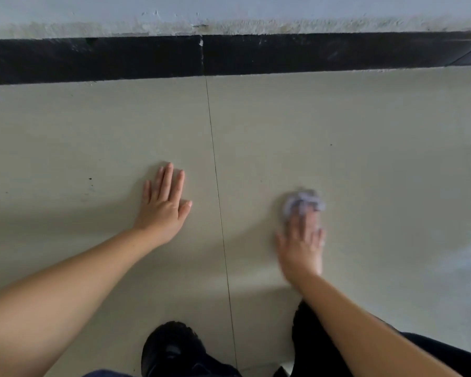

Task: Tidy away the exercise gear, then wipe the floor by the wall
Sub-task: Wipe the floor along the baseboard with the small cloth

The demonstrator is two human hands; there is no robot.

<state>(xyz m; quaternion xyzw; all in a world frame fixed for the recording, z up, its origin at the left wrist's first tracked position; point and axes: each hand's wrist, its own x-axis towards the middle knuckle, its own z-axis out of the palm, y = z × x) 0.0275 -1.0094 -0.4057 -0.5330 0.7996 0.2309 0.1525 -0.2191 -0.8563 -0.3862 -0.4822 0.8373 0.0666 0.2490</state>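
My left hand (165,204) lies flat on the beige tiled floor (93,131), palm down, fingers spread toward the wall, holding nothing. My right hand (302,240) presses a crumpled pale cloth or tissue (302,202) onto the floor right of the tile seam; hand and cloth are blurred by motion. The cloth sticks out beyond my fingertips. No exercise gear is in view.
A black skirting strip (229,55) runs along the foot of the white, scuffed wall (229,12) at the top. A tile seam (215,172) runs between my hands. My black shoes (172,349) are at the bottom. A few dark specks (90,178) mark the left tile.
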